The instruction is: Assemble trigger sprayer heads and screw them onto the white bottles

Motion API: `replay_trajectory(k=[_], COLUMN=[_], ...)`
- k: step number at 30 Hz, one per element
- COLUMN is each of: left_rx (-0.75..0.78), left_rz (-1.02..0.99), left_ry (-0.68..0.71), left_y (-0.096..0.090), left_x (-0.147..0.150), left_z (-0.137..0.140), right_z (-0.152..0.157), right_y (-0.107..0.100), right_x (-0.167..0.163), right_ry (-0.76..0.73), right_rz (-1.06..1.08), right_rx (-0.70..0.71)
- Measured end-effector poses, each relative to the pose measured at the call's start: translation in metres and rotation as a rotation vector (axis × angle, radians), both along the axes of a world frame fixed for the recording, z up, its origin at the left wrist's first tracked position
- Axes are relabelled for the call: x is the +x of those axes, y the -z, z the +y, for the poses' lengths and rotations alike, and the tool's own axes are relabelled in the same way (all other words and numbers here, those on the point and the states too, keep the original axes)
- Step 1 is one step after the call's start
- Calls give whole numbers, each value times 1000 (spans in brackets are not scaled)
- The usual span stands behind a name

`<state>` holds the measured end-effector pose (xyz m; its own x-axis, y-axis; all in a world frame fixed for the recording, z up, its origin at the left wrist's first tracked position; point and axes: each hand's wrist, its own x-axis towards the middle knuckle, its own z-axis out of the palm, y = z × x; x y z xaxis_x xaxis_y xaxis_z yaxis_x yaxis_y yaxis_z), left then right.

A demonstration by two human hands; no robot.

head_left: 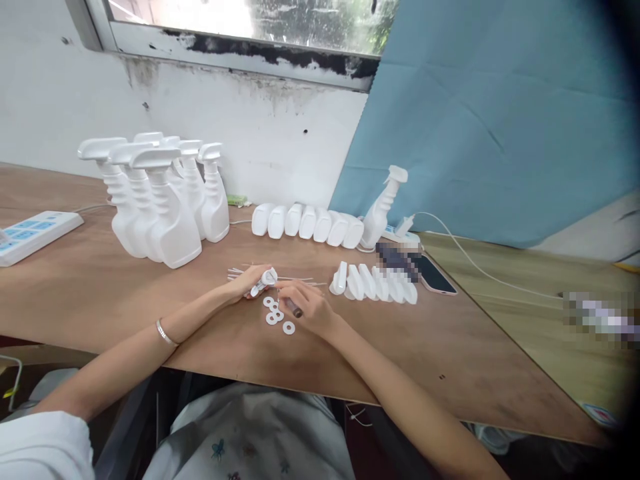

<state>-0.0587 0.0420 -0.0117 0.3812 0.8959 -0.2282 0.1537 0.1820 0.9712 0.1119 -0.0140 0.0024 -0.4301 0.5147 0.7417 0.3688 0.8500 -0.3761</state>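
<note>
Holding a white trigger spray head [269, 277] over the counter [235, 337], your left hand [246, 282] is wrapped around it; just beside, your right hand [309, 307] is curled around a dark-ended tool [295, 309], near flat white washers [275, 321].

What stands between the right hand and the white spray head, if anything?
Nothing visible: the right hand is close beside the spray head in the left hand. White rings lie on the tabletop, not between them.
</note>
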Motion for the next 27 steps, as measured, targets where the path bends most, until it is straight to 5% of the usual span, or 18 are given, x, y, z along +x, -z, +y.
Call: replay_trajectory(k=[2,5,10,17,23,27], left_rx=[2,-6,-48,-104,190,302], left_rz=[3,1,-31,-77,39,164], left_ry=[8,30,50,143,260,287], left_y=[-1,-2,-5,-7,-6,-10], left_x=[0,0,-1,-4,-10,-13], left_z=[0,-1,-2,1,1,2], right_z=[1,3,6,9,7,-3], right_y=[0,-3,-5,-6,-13,-13], right_x=[0,2,4,2,7,4], right_ry=[12,88,-13,-73,-117,-86], right_rz=[54,310,541,673,627,475], right_rx=[-70,-377,-649,-724,-776,-621])
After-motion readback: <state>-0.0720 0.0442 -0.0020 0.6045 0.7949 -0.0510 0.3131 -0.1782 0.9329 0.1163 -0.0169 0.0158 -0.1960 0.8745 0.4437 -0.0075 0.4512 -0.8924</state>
